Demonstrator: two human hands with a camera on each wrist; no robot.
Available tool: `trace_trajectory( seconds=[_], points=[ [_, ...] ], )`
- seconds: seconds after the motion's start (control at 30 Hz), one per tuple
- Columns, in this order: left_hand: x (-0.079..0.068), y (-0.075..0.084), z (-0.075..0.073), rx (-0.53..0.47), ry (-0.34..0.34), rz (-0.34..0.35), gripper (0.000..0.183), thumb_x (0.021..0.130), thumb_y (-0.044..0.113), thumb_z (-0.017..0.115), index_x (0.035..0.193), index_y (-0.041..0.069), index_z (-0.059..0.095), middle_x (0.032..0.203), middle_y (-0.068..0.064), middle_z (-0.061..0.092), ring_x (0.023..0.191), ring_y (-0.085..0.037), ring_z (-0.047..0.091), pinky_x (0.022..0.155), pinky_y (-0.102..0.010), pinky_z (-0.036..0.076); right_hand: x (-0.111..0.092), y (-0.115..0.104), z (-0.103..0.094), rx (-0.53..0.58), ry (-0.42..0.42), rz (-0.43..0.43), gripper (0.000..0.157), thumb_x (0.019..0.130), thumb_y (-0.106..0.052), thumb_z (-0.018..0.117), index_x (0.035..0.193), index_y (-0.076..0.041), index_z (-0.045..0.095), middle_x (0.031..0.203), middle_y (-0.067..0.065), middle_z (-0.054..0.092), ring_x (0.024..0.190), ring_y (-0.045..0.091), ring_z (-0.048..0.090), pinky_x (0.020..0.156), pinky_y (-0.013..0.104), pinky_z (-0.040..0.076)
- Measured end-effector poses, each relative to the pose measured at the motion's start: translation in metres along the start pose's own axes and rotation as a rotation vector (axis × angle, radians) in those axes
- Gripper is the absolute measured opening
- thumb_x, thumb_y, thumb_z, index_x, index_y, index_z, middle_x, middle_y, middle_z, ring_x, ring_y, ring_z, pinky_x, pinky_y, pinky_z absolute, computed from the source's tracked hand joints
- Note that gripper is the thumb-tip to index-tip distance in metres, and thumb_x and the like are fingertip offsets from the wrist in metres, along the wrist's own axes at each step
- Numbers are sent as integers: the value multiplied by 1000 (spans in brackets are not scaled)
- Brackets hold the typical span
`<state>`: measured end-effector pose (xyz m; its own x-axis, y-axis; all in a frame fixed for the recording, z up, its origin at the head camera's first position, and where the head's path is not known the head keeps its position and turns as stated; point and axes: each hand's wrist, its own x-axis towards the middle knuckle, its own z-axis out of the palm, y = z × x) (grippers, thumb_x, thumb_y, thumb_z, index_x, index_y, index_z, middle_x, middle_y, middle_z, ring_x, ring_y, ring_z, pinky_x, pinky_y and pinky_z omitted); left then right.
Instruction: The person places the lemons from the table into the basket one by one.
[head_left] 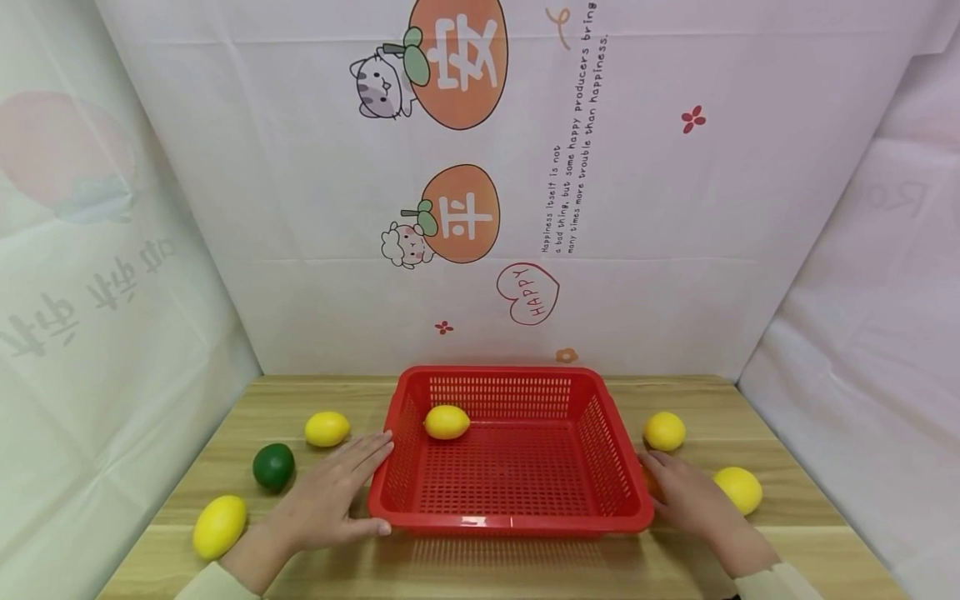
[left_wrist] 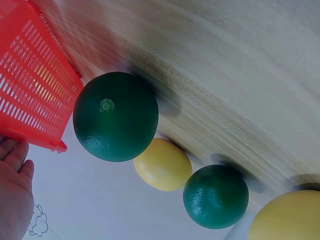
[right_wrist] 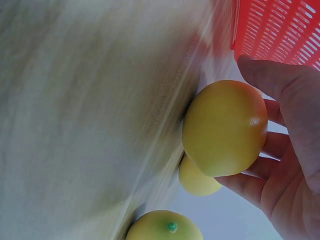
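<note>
A red plastic basket (head_left: 517, 525) sits on the wooden table, a lemon (head_left: 447, 422) lying in its back left corner. My left hand (head_left: 330, 487) touches the basket's left rim with fingers extended, thumb near the front corner. Close to that hand in the left wrist view is a dark green round fruit (left_wrist: 116, 117), hidden from the head view. On the basket's right side, my right hand (head_left: 686, 492) holds a yellow-orange fruit with a reddish blush (right_wrist: 224, 129), fingers curved round its far side. From the head view only an orange sliver of it shows.
Left of the basket lie a lemon (head_left: 327, 429), another dark green fruit (head_left: 273, 467) and a larger yellow fruit (head_left: 220, 527). To the right are two yellow fruits, one farther back (head_left: 664, 432) and one nearer (head_left: 738, 490). White printed cloth (head_left: 637, 250) encloses the table's back and sides.
</note>
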<state>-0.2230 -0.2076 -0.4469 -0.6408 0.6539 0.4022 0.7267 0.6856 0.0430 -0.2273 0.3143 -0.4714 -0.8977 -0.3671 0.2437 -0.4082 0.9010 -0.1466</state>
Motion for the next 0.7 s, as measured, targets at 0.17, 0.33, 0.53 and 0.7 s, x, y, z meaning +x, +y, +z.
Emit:
trace_trajectory(
  seconds=[0.17,0.33,0.53,0.7],
  points=[
    [0,0,0,1,-3,-4,95,79,67,65,143,0,45,151,-11,40,136,-28,39,108,-47,36,0,0,0,-15,-12,2,50,80,-19,79,121,3,60,119,22,61,106,41,60,87,55,51],
    [0,0,0,2,-13,-8,95,79,67,65,144,1,44,152,-11,38,137,-28,38,109,-46,35,0,-1,0,-20,-16,5,51,78,-18,80,120,3,61,120,23,60,106,42,60,87,56,50],
    [-1,0,0,6,-2,1,95,78,66,67,143,0,45,151,-12,39,136,-29,39,108,-47,36,0,0,1,-36,-5,-18,52,75,-16,83,117,4,61,116,22,61,103,41,61,84,55,52],
    [0,0,1,20,9,12,94,79,66,66,142,-1,46,150,-13,41,135,-30,41,107,-49,37,0,2,3,-34,7,-23,53,73,-17,84,117,3,62,116,21,61,103,40,61,84,55,52]
  ],
)
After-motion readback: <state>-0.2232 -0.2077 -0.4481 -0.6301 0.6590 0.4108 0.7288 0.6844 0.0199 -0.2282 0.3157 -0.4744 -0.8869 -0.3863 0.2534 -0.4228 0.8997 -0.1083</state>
